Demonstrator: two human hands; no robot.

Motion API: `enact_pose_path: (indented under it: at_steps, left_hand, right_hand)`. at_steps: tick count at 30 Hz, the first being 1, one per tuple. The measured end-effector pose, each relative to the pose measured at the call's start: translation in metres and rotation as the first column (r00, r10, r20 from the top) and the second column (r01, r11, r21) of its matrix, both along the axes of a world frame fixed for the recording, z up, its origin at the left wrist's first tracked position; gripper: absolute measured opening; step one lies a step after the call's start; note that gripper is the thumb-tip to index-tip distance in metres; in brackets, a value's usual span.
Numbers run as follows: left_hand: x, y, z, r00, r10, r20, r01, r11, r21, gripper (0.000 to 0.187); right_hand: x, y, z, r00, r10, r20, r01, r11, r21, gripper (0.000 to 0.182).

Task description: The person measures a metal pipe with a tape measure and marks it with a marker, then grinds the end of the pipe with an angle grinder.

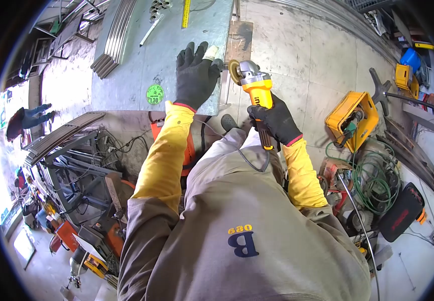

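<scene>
My left hand [195,75], in a black glove, presses flat on the right edge of a grey metal sheet [126,75] and touches a small pale piece at its fingertips. My right hand [275,122], also gloved, grips the handle of a yellow angle grinder [256,88]. The grinder's disc [234,71] sits right at the sheet's edge, beside my left fingers. Both sleeves are yellow.
On the sheet lie a yellow tape measure [186,12], a white marker [149,34] and a green sticker [154,94]. Metal strips [114,42] rest at its left. A yellow tool case [353,120], green cable [377,183] and machines crowd the floor on the right. Another person [26,120] stands far left.
</scene>
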State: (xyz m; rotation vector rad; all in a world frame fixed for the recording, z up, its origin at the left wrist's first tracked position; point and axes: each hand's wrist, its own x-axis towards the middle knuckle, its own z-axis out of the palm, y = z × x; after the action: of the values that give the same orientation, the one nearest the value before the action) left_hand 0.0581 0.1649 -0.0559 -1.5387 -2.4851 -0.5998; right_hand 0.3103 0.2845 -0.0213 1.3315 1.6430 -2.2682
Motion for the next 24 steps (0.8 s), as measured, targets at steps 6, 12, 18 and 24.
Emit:
enact_pose_path:
  at_steps: [6,12,18,24]
  left_hand:
    - [-0.013,0.013,-0.002,0.999,-0.003,-0.035,0.001,0.997,-0.073,0.046]
    - [-0.029,0.029,-0.003,0.998,-0.002,-0.065,-0.006,0.991,-0.133,0.048]
    - [-0.044,0.047,-0.008,0.995,0.012,-0.096,-0.021,0.996,-0.086,0.050]
    - [-0.054,0.059,-0.008,0.997,0.039,-0.060,-0.049,0.984,-0.172,0.053]
  right_hand:
    - [-0.007,0.000,-0.007,0.996,-0.015,-0.084,0.016,1.000,0.014,0.043]
    - [-0.013,0.000,-0.012,0.992,-0.059,-0.113,0.052,0.997,-0.060,0.037]
    - [-0.019,-0.001,-0.022,0.984,-0.087,-0.155,0.072,0.992,-0.100,0.035]
    - [-0.021,-0.003,-0.043,0.980,-0.054,-0.190,0.049,0.998,-0.028,0.038]
